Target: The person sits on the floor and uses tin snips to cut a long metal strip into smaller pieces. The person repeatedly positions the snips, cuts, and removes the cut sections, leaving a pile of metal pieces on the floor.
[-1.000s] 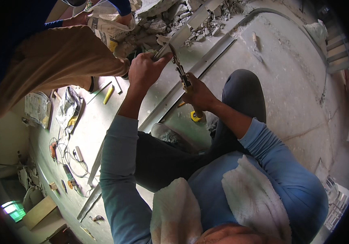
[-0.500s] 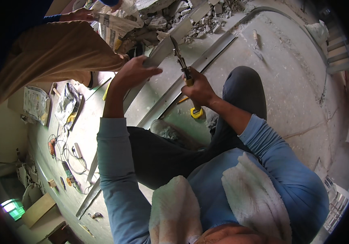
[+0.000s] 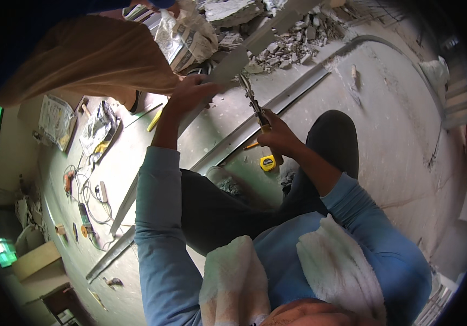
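Note:
My left hand (image 3: 191,96) is closed on a long, thin grey metal channel (image 3: 231,65), which runs slantwise from lower left to the rubble at the top. In my right hand (image 3: 280,137) is a pair of tin snips (image 3: 254,106), gripped by the handles with the jaws pointing up and away. The snips' jaws are beside the held channel and look apart from it. Beneath my right hand, a yellow tape measure (image 3: 268,163) and an orange pencil (image 3: 251,145) lie on the floor. A second metal channel (image 3: 277,106) lies on the floor between my hands.
At upper left stands another person in brown trousers (image 3: 97,60), by a white sack (image 3: 186,38). Broken rubble (image 3: 277,54) is heaped at the top. A trowel (image 3: 355,79) lies to the right. At left are bags (image 3: 101,130), corded power tools (image 3: 85,220) and a yellow-handled tool (image 3: 154,120).
My left hand's fingers, stretched out before, have closed on the metal channel. The snips, still in my right hand, appear lower in the picture. The whole view has shifted slightly.

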`<move>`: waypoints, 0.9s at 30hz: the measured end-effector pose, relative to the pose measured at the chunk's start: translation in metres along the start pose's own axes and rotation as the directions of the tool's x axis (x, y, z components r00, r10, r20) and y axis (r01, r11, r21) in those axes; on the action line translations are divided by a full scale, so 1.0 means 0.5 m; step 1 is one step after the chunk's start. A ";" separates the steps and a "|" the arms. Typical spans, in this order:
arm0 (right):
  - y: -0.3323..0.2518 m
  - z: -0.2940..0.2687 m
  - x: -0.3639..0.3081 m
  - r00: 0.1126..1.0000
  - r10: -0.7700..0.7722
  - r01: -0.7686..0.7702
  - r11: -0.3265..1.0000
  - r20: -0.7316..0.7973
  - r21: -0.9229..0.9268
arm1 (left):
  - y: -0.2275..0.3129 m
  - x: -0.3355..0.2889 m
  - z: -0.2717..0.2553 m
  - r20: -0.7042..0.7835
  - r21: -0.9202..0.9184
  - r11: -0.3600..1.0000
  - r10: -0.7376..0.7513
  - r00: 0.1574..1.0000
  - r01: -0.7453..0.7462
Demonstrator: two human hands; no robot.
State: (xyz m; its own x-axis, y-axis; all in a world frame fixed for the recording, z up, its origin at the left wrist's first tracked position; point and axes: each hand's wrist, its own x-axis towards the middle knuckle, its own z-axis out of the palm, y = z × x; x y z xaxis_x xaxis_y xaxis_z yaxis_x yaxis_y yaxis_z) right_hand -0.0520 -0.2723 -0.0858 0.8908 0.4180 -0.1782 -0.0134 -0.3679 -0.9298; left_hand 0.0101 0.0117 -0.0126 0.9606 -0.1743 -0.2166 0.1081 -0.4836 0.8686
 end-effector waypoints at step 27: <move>0.000 -0.054 0.001 0.995 -0.016 0.033 0.984 0.095 -0.174 | 0.020 0.012 0.073 -0.305 0.336 0.936 0.006 0.952 0.102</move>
State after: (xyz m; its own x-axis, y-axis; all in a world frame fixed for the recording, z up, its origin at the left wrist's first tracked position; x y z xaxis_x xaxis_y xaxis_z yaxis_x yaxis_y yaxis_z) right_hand -0.0393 -0.2943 -0.0771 0.8436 0.5012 -0.1927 0.0952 -0.4928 -0.8649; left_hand 0.0077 -0.0258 -0.0215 0.9936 0.0924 -0.0654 0.1128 -0.7589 0.6414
